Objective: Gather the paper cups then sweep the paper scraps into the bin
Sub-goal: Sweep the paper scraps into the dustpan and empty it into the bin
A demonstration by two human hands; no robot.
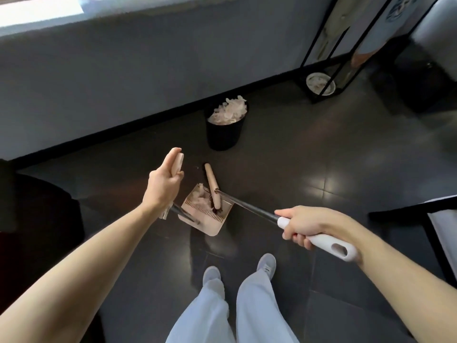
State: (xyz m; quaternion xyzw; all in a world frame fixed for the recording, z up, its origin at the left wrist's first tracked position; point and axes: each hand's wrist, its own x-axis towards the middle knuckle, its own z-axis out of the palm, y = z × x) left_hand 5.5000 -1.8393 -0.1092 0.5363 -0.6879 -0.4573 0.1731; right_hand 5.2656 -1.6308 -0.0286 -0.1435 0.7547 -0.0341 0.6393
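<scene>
My left hand (164, 180) grips the pale handle of a beige dustpan (206, 220) that hangs low over the dark floor. White paper scraps (200, 196) lie in the pan's far corner. My right hand (305, 225) holds the white grip of a broom (331, 245); its dark shaft runs left to the pinkish broom head (213, 188), which rests in the pan. A black bin (225, 131) heaped with white paper scraps stands by the wall beyond the pan. A white paper cup (320, 84) sits on the floor inside a black frame at the far right.
A grey wall with a black skirting board (123, 127) runs along the far side. A black metal frame stand (329, 58) is at the back right. A dark seat (37, 206) is at my left and a white-and-black panel (442, 224) at my right. My feet (237, 271) stand below the pan.
</scene>
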